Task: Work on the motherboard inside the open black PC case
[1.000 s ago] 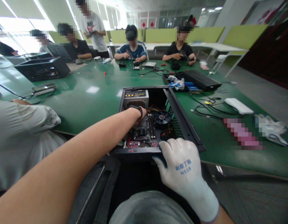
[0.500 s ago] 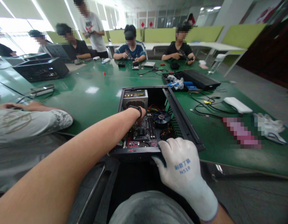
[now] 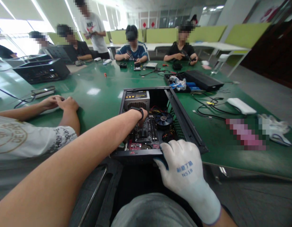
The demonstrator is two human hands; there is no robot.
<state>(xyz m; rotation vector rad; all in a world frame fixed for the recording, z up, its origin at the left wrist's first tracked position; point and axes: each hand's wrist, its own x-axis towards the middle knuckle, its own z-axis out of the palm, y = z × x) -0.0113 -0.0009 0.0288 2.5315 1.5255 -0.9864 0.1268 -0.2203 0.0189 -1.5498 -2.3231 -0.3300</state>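
An open black computer case (image 3: 183, 116) lies on the green table (image 3: 98, 101) in front of me, with a motherboard (image 3: 146, 134), a round CPU fan (image 3: 164, 119) and a silver power supply (image 3: 137, 97) inside. My bare left hand (image 3: 143, 116), a black band on its wrist, reaches down onto the motherboard beside the fan; its fingers are hidden behind the wrist. My right hand (image 3: 181, 164), in a white glove, grips the near edge of the case with curled fingers.
A person at my left rests both hands (image 3: 59, 102) on the table. Several other people sit or stand at the far side. Another black case (image 3: 42, 69) stands far left, a case with blue parts (image 3: 195, 82) behind mine, and cables (image 3: 212, 108) and a white block (image 3: 241, 106) lie to the right.
The person at my left has swung both forearms in and laid both hands together on the table. My own hands and the case have stayed in place.
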